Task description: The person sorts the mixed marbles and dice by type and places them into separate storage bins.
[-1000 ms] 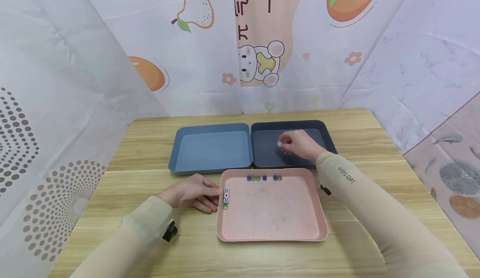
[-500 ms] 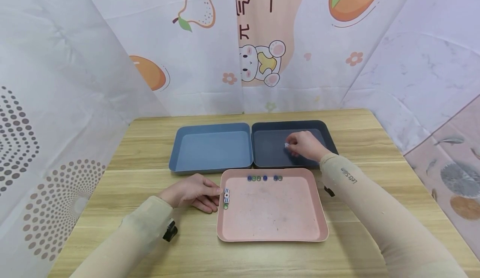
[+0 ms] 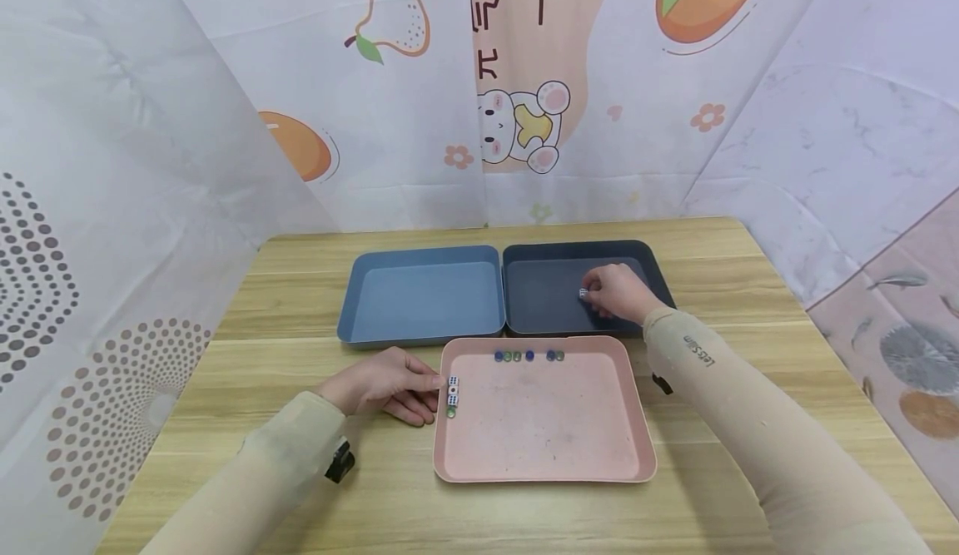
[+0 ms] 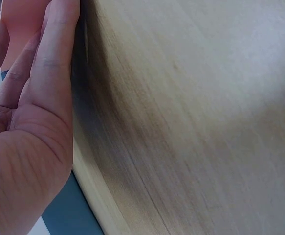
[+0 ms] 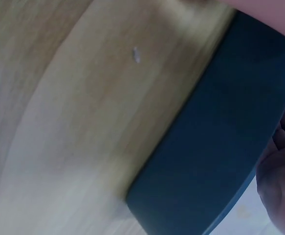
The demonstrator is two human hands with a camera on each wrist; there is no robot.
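Note:
In the head view my right hand (image 3: 618, 290) is over the dark navy tray (image 3: 535, 289), pinching a white die (image 3: 583, 294) between thumb and fingertips. My left hand (image 3: 390, 384) is at the left side of the pink tray (image 3: 550, 430), its thumb on the rim and its fingers against the outer wall. Just inside that wall, white dice (image 3: 453, 390) stand in a column with a green glass bead (image 3: 450, 412) at the near end. Blue and green glass beads (image 3: 517, 356) line the far wall. The right wrist view shows the navy tray's outer wall (image 5: 206, 137), the hand partly behind it.
A blue-grey tray (image 3: 427, 301) stands left of the navy one, their sides close together. All three trays are on a wooden table (image 3: 285, 305), with the pink one nearest. A printed curtain (image 3: 404, 122) hangs behind the table.
My right hand has moved to the right and slightly nearer within the navy tray, carrying the die. My left hand has stayed at the pink tray's rim.

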